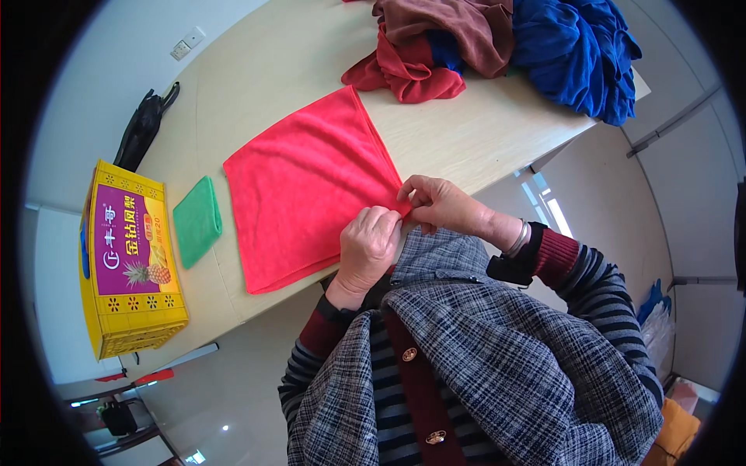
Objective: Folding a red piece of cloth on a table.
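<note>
While the smooth, pale table [203, 116] is stretching beneath everything, crumpled blue cloth [579, 58] and brown cloth [458, 27] are slumping in soft folds at its far right. Red cloth [303, 186], fuzzy, layered and squarish, is lying lightly rippled along the near edge. An angular yellow box [134, 252] is standing at left; green cloth [198, 221], folded into a plush rectangle, is resting between them. The left hand [367, 248] and right hand [447, 206] are both pinching the red cloth's near right corner.
</note>
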Motion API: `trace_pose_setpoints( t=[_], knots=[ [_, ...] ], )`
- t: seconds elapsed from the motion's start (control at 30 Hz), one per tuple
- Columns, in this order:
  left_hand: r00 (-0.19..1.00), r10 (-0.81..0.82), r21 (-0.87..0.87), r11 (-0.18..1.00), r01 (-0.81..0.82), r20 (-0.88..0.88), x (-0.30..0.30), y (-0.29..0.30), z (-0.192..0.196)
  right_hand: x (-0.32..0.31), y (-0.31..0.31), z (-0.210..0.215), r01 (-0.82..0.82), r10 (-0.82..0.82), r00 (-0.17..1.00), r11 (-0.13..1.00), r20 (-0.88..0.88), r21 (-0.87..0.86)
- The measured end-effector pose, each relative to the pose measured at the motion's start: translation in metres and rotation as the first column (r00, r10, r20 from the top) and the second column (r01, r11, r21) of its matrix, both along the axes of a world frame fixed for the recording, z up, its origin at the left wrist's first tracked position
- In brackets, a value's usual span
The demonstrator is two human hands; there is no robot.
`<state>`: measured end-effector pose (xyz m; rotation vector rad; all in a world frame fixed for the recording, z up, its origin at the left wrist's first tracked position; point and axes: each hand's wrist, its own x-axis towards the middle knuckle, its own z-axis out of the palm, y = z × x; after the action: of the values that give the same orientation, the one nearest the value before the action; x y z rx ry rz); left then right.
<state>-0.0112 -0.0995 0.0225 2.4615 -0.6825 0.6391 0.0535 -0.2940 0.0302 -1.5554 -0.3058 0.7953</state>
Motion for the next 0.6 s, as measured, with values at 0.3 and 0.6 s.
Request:
trace_pose_setpoints(
  t=[0.3,0.6],
  knots=[
    [1.000,0.005,0.137,0.991,-0.007,0.010,0.000,-0.002,-0.004,0.025,-0.004,0.008,-0.105,0.108,0.992,0.994,0.066,-0.043],
    [0.996,-0.064,0.138,0.989,0.054,0.068,-0.001,0.003,-0.007,0.188,0.046,0.017,0.202,-0.208,0.977,0.972,0.041,0.121]
  ],
)
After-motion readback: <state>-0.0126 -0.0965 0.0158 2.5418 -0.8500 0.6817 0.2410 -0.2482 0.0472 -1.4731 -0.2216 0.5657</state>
